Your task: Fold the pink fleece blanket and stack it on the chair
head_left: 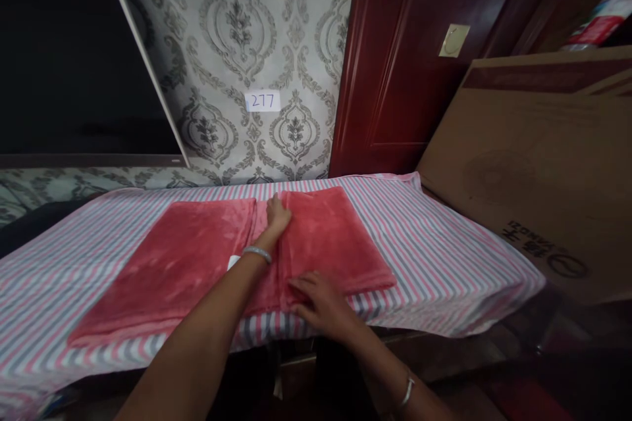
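Note:
A coral-pink fleece blanket lies folded on a pink-and-grey striped sheet, with a lengthwise gap or crease near its middle. My left hand rests palm down on the blanket's far part, by that crease, and a silver bangle circles the wrist. My right hand lies flat on the blanket's near edge, fingers spread, with a thin bangle higher up the wrist. Neither hand visibly grips the fleece. A small white tag shows beside my left forearm.
The sheet covers a narrow raised surface, and its front edge drops away into dark floor. Behind stand damask wallpaper with a paper label "277" and a dark red door. A large cardboard box leans at the right.

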Demonstrator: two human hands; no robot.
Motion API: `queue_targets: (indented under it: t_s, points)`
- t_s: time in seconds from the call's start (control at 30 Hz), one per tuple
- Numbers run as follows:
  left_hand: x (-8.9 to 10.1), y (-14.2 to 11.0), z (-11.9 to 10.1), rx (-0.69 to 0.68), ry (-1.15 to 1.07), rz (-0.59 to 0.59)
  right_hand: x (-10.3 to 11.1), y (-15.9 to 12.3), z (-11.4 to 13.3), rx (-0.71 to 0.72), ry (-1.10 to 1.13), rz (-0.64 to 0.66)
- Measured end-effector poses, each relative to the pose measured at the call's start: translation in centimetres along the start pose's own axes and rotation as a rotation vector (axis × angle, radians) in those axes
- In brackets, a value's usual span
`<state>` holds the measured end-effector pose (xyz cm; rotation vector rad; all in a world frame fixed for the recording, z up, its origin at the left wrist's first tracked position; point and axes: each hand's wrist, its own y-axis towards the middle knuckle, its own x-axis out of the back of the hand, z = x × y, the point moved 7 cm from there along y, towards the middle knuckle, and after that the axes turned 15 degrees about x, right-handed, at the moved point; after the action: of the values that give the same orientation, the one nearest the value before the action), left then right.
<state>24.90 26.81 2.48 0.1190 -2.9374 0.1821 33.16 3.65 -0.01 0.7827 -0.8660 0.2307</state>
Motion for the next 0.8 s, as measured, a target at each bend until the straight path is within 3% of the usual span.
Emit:
queue_targets:
  t_s: [0.07, 0.13, 0.23, 0.3, 0.4, 0.5, 0.63, 0.8]
  points:
    - [-1.2, -1.5, -1.3, -0.104, 0.055, 0.041, 2.6, 0.4, -1.8, -0.039, 0.030, -0.098]
    - [-2.7, -3.4, -1.8, -0.212, 0.138, 0.102, 5.6, 0.7, -4.4, -0.101, -0.075, -0.187]
    - [-4.4, -6.1, -0.5, -0.367, 0.402, 0.159, 8.1, 0.4, -8.8, -0.232, -0.343, -0.164]
    - [-4.5, -7.1, 1.5, -0.394, 0.576, 0.138, 7.6, -0.7, -11.3, -0.335, -0.461, -0.048]
    - [-3.6, -7.3, 3.9, -0.348, 0.673, 0.069, 5.1, -2.8, -13.5, -0.405, -0.510, 0.108]
    - [-3.2, -7.2, 4.4, -0.345, 0.616, 0.070, 3.9, -3.9, -14.0, -0.407, -0.522, 0.125]
    - [-3.0, -6.6, 3.9, -0.324, 0.569, 0.096, 5.2, -2.9, -14.6, -0.372, -0.461, 0.092]
    - [-3.1, -4.6, 1.0, -0.372, 0.489, 0.088, 8.8, 2.7, -15.5, -0.298, -0.412, -0.005]
